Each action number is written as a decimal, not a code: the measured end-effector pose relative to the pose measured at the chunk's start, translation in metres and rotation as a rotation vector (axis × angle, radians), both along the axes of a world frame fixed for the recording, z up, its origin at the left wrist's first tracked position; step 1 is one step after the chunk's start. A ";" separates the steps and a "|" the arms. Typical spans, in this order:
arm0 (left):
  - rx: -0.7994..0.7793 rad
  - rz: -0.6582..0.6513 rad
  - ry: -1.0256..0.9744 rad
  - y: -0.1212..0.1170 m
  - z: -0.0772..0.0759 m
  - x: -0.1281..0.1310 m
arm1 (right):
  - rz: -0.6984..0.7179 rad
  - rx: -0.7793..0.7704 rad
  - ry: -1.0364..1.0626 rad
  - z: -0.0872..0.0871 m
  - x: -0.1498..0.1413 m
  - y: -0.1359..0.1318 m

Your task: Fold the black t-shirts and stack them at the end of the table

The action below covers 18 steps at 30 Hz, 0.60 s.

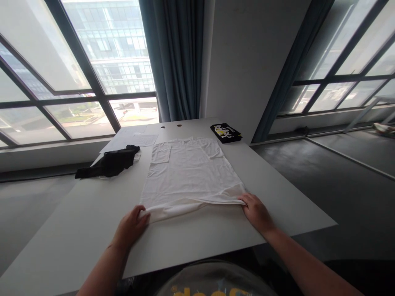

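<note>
A white T-shirt (pixel 188 172) lies spread on the white table in front of me, its sleeves folded in over the body at the far end. My left hand (pixel 133 224) pinches the near left corner of its hem. At the near right corner, my right hand (pixel 255 210) is closed on the hem too. Between the hands the near edge is lifted slightly, with loose creases and a turned-up flap towards the right.
A crumpled black garment (pixel 112 162) lies at the table's left edge, near some pale sheets (pixel 132 137). A folded black garment with white and yellow print (pixel 226 132) sits at the far right of the white table (pixel 286 201). Windows and a blue curtain (pixel 175 61) stand behind.
</note>
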<state>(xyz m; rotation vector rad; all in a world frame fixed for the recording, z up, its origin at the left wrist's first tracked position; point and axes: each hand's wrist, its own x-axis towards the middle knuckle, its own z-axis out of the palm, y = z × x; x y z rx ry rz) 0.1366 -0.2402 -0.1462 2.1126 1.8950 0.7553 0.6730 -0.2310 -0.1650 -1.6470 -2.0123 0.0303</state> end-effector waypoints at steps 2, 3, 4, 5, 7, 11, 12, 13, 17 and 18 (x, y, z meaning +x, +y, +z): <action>-0.013 -0.029 -0.016 -0.007 0.000 -0.006 | 0.043 0.015 0.016 0.006 0.012 -0.006; -0.017 -0.044 -0.022 -0.011 0.000 -0.010 | 0.062 0.027 0.026 0.009 0.016 -0.009; -0.022 -0.050 -0.029 -0.014 -0.001 -0.013 | 0.082 0.041 0.041 0.012 0.020 -0.013; -0.031 -0.049 -0.039 -0.018 -0.001 -0.017 | 0.102 0.054 0.060 0.014 0.023 -0.016; -0.064 -0.041 -0.071 -0.025 -0.001 -0.024 | 0.146 0.075 0.104 0.017 0.028 -0.024; -0.138 -0.128 -0.176 -0.037 0.001 -0.038 | 0.203 0.071 0.165 0.017 0.038 -0.040; -0.140 -0.162 -0.202 -0.040 0.003 -0.041 | 0.203 0.065 0.181 0.016 0.041 -0.043; -0.139 -0.195 -0.223 -0.043 0.006 -0.043 | 0.200 0.059 0.200 0.015 0.043 -0.047; -0.161 -0.234 -0.280 -0.051 0.018 -0.043 | 0.196 0.025 0.247 0.014 0.050 -0.058; -0.175 -0.217 -0.276 -0.052 0.020 -0.041 | 0.188 0.016 0.235 0.014 0.050 -0.059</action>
